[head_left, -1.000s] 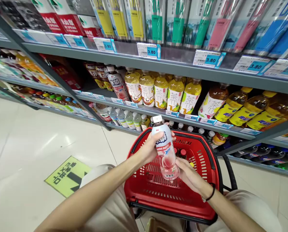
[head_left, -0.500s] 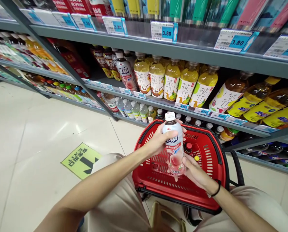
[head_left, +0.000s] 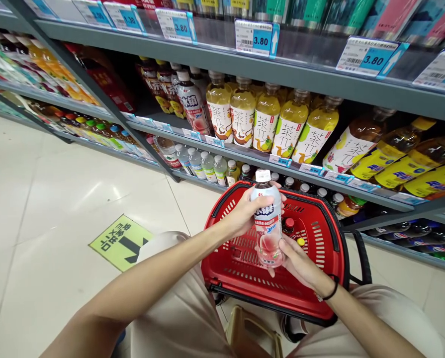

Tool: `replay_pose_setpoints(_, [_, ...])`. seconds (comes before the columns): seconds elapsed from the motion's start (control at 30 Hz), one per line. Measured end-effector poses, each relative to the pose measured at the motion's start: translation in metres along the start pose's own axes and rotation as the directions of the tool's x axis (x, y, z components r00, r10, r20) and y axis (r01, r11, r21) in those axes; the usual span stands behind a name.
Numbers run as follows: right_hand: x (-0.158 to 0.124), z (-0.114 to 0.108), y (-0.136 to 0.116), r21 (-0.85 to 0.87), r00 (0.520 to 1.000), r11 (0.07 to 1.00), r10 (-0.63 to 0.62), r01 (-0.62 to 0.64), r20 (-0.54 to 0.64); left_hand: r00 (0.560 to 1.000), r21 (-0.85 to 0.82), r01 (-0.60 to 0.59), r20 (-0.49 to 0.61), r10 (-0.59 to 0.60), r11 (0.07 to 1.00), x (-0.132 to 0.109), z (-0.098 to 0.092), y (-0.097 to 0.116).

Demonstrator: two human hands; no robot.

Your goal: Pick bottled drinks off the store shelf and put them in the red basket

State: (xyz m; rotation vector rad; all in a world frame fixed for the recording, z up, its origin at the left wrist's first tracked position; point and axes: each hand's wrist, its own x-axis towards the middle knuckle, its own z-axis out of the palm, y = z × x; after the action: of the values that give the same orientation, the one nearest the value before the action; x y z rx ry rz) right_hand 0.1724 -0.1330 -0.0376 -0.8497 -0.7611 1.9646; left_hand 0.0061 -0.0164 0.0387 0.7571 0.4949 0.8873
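Note:
Both hands hold one drink bottle (head_left: 269, 231) with a white cap and a pink and pale blue peach label, nearly upright with its label toward me. My left hand (head_left: 252, 206) is closed around the upper part, thumb across the front. Lower down, my right hand (head_left: 297, 261) grips the bottle near its base, with fingers behind it. Beneath the bottle stands a red shopping basket (head_left: 229, 278) with black trim. Inside it I see a red cap (head_left: 289, 223) and a yellow cap (head_left: 300, 241) of bottles, partly hidden by my hands and the held bottle.
Ahead, a grey shelf (head_left: 215, 54) carries rows of drinks, among them yellow tea bottles (head_left: 266, 119) and a similar peach-label bottle (head_left: 193, 104). Price tags line its edges. A black basket handle (head_left: 364, 256) sticks out at right. A green floor sticker (head_left: 121, 242) lies at left.
The view has shifted slightly, so the basket and floor sticker sit a little further left. Both hands keep their hold on the bottle, which has turned slightly.

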Motion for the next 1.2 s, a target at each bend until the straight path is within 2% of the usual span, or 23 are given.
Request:
replay_pose_setpoints(0.3, [-0.0011,0.0005,-0.0004,-0.027,1.0,1.0,0.013,-0.013,0.011,0.999,-0.016,0.036,-0.032,-0.036,0.999,0.0003,-0.0015,-0.0026])
replay_pose_setpoints(1.2, [-0.0019,0.0033,-0.0034,-0.018,0.999,0.999,0.034,-0.033,0.017,0.999,-0.02,0.048,-0.011,-0.048,0.999,0.001,-0.0032,-0.0037])
